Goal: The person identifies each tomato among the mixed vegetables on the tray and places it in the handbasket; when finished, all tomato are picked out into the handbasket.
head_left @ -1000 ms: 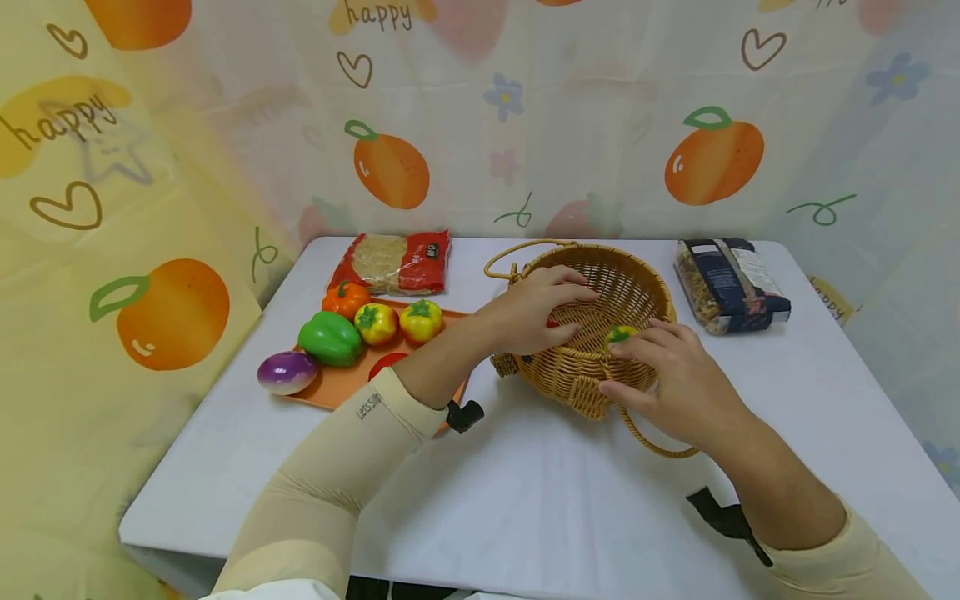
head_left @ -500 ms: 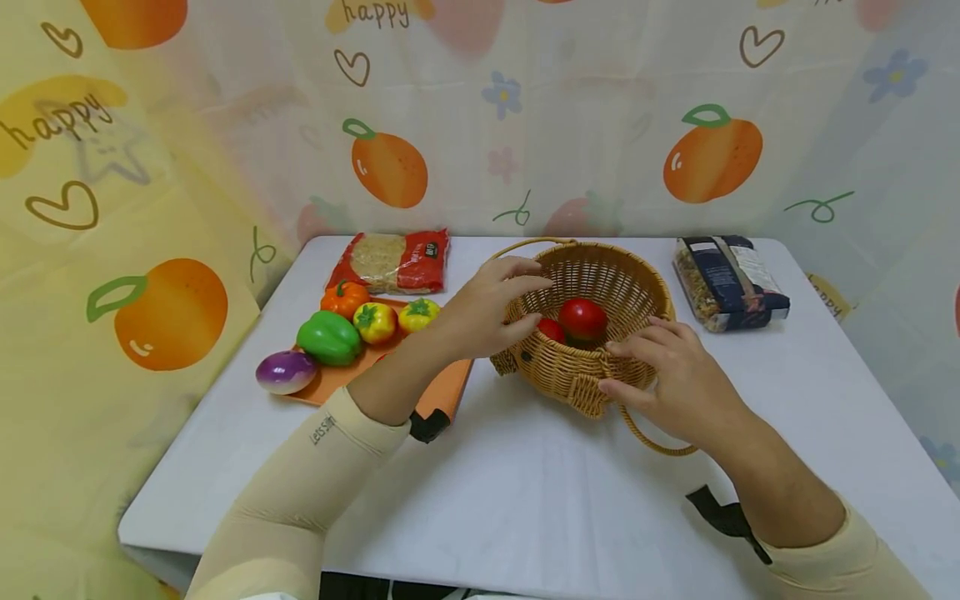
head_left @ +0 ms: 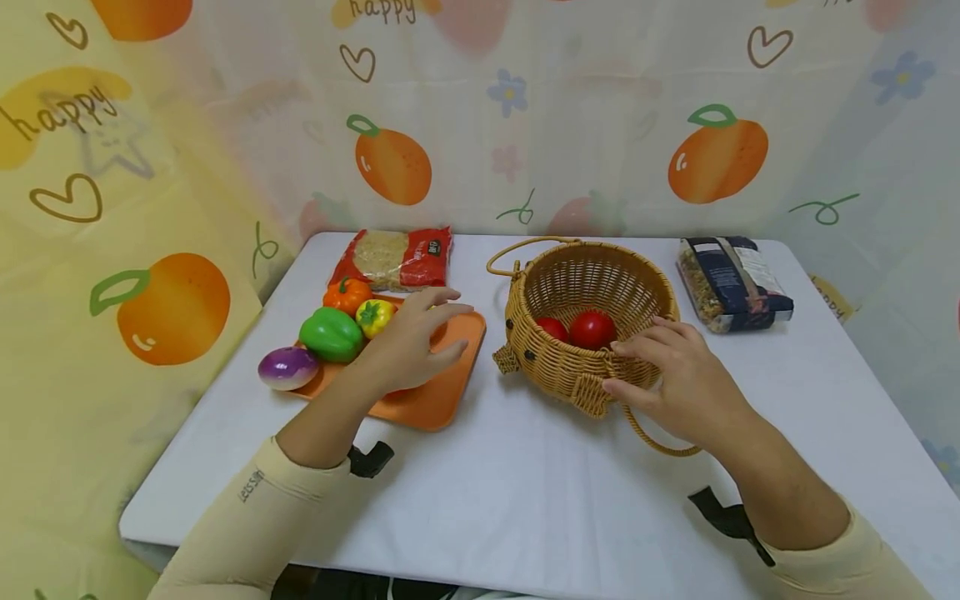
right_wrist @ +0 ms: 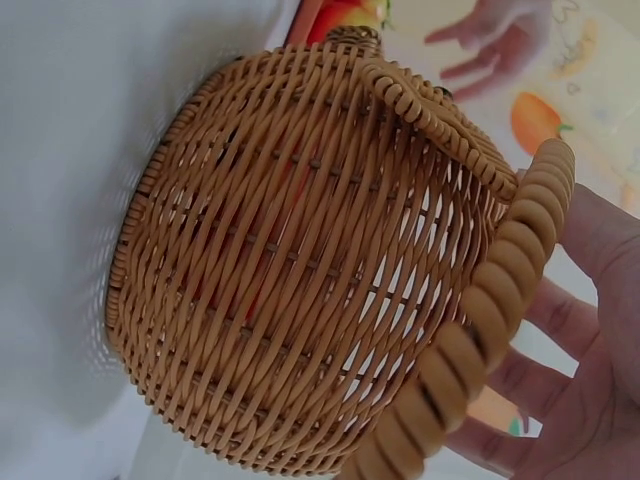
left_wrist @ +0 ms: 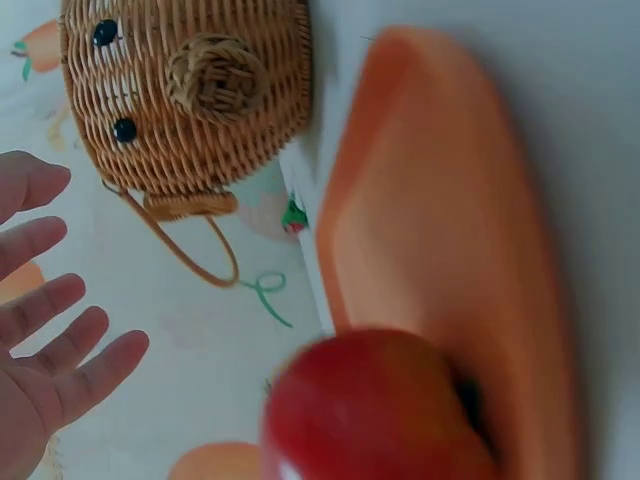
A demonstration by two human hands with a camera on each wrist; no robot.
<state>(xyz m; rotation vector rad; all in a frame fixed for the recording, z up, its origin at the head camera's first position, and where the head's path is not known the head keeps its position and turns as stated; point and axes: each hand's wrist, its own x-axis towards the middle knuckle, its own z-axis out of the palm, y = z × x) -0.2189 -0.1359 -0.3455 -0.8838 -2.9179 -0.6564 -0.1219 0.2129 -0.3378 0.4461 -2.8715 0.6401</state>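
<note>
My left hand (head_left: 408, 346) is over the orange tray (head_left: 446, 387), fingers spread and holding nothing. Green (head_left: 331, 335), orange (head_left: 347, 295) and yellow (head_left: 374, 317) bell peppers sit on the tray's left side, along with a round purple-and-white eggplant (head_left: 288, 368); another yellow pepper is hidden behind my hand. A smooth red fruit or vegetable (left_wrist: 375, 410) lies in the tray, close to the left wrist camera. With my right hand (head_left: 678, 379) I grip the near right rim of the wicker basket (head_left: 551, 371). Inside it are two red tomatoes (head_left: 592, 330).
A red bag of grain (head_left: 393, 260) lies behind the tray. Right of the basket, a dark blue packet (head_left: 735, 285) rests near the back edge. The basket's rope handles (head_left: 660, 442) flop to its sides. A printed curtain hangs behind the white table (head_left: 525, 500).
My left hand has come out of the basket and moved left to above the tray, uncovering the two tomatoes. My right hand has stayed on the basket's rim.
</note>
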